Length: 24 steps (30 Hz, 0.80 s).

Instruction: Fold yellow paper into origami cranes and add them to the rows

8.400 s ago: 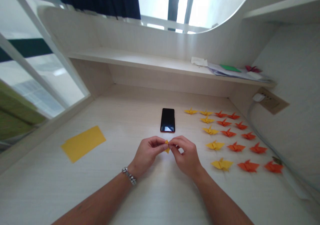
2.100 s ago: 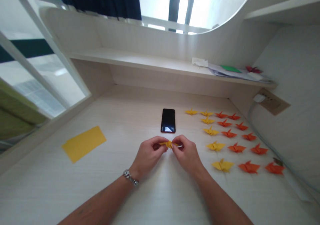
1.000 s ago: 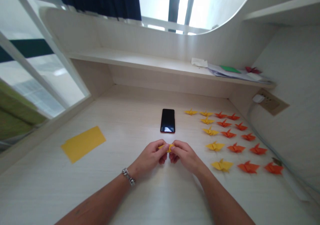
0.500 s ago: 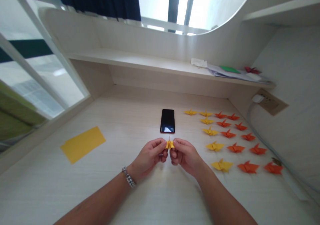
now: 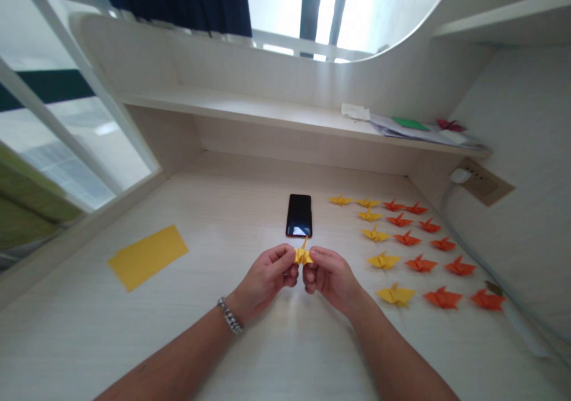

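Between my two hands is a small yellow paper crane (image 5: pixel 304 256), a thin point of it sticking up towards the phone. My left hand (image 5: pixel 273 270), with a chain bracelet (image 5: pixel 230 316) at its wrist, pinches the crane's left side between thumb and fingers. On the other side my right hand (image 5: pixel 329 273) pinches the right edge the same way. Both hands are above the desk (image 5: pixel 214 210), just in front of a black phone (image 5: pixel 299 215). The fingertips hide the crane's outer ends.
To the right stand rows of folded cranes, yellow ones (image 5: pixel 396 294) on the inner side and orange ones (image 5: pixel 443 298) beyond. Yellow paper sheets (image 5: pixel 148 257) lie at the left. A cable (image 5: pixel 464 243) runs down the right wall from a socket (image 5: pixel 482 181). Papers (image 5: pixel 392 128) rest on the shelf.
The yellow crane between my fingers has spread a little wider, and its thin point now reaches higher and leans to the right. Both hands have stayed nearly in place.
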Each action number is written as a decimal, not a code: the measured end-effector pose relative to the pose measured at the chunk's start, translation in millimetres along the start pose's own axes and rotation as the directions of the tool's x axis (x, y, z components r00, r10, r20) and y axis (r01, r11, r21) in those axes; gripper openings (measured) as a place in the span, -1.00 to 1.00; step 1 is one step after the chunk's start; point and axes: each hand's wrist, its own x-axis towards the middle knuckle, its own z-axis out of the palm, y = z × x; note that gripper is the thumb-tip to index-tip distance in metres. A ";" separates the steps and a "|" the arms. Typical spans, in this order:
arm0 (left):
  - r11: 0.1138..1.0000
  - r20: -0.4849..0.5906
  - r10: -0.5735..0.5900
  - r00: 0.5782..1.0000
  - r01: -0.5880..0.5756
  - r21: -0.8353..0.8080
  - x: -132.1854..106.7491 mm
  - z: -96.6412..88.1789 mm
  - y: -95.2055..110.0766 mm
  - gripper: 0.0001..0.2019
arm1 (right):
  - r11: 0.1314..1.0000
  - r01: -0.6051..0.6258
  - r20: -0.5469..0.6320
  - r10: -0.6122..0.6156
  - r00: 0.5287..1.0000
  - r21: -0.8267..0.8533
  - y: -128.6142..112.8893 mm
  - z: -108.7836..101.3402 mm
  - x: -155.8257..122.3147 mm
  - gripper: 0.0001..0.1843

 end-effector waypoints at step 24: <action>0.988 0.003 -0.080 0.997 0.080 -0.129 0.8 -0.4 -4.1 -0.78 | 0.973 -0.051 0.079 0.034 0.996 0.225 6.3 -1.3 3.9 -0.78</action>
